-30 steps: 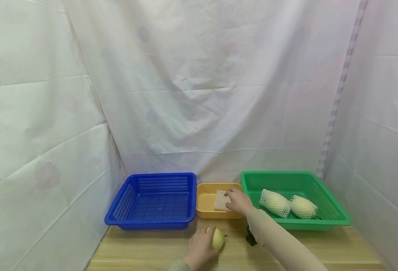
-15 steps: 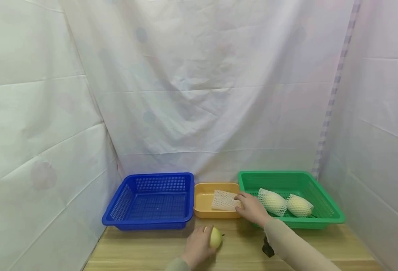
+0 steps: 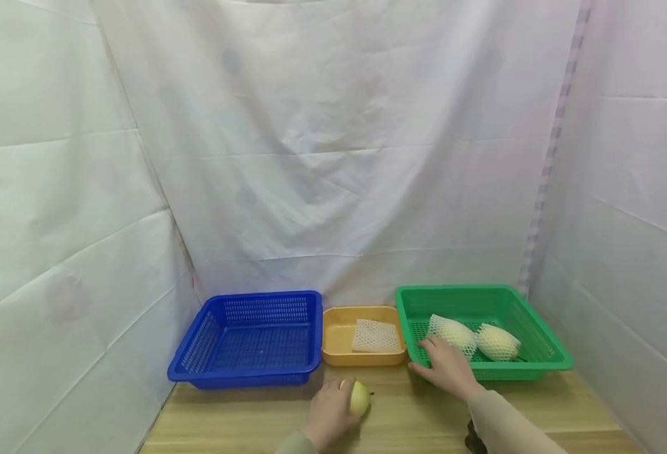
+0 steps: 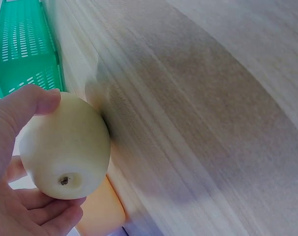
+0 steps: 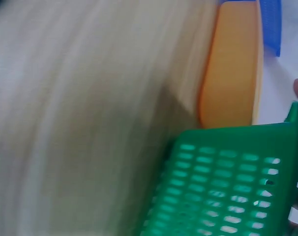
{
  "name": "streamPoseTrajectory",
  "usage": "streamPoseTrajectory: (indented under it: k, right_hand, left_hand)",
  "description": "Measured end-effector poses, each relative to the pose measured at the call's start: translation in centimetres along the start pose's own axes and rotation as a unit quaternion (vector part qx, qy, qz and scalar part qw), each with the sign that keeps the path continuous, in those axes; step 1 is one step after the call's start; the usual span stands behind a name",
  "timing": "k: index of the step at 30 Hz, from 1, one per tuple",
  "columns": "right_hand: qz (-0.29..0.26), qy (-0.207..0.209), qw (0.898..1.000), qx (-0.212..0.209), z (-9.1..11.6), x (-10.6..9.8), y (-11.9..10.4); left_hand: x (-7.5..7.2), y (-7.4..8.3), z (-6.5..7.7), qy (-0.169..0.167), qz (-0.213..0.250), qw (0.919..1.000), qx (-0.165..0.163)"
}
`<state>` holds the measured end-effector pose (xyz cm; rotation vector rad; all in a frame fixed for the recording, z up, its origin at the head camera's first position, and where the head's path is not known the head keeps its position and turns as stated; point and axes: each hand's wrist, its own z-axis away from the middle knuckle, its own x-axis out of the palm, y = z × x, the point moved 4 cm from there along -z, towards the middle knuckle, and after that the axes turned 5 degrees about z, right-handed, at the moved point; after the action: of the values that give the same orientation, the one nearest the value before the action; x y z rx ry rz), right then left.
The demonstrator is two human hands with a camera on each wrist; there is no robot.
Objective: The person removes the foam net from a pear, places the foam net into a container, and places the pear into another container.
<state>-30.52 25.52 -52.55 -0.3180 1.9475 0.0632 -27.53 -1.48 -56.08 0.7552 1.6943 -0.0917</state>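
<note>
On the table, my left hand (image 3: pixel 329 413) grips a pale yellow-green pear (image 3: pixel 360 399), its stem pointing right. Up close in the left wrist view, thumb and fingers wrap the pear (image 4: pixel 65 142), blossom end towards the camera. My right hand (image 3: pixel 449 369) is over the front left rim of the green basket (image 3: pixel 543 366), nothing visible in its fingers. Inside that basket lie two pears in white foam nets, one left (image 3: pixel 452 334) and one right (image 3: pixel 498 343). A flat white foam net (image 3: pixel 376 336) lies in the yellow tray (image 3: pixel 339 359). The right wrist view mostly hides the right hand behind the basket wall.
To the left stands a blue basket (image 3: pixel 245 378) with nothing in it. The yellow tray sits between the two baskets. Beneath them is a wooden table (image 3: pixel 243 419). White cloth (image 3: pixel 322 189) hangs behind and at both sides.
My right hand has moved right, off the foam net in the yellow tray to the green basket's front left rim. The left hand keeps its grip on the pear.
</note>
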Motion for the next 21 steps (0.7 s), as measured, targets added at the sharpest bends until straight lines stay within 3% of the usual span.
streamPoseTrajectory:
  k: [4,8,21]
  right_hand:
    - [0.012,-0.008,1.000,0.026,1.0,1.0,0.5]
    - [0.054,-0.009,0.998,0.014,1.8,2.1,0.3]
    - [0.102,0.085,0.991,-0.018,1.9,2.6,0.4]
  left_hand:
    - [-0.1,0.2,0.1,0.007,-0.005,0.9999,0.007]
    - [-0.2,0.3,0.3,0.016,-0.006,0.9998,0.012]
    - [-0.2,0.1,0.0,-0.003,-0.008,0.9995,0.029]
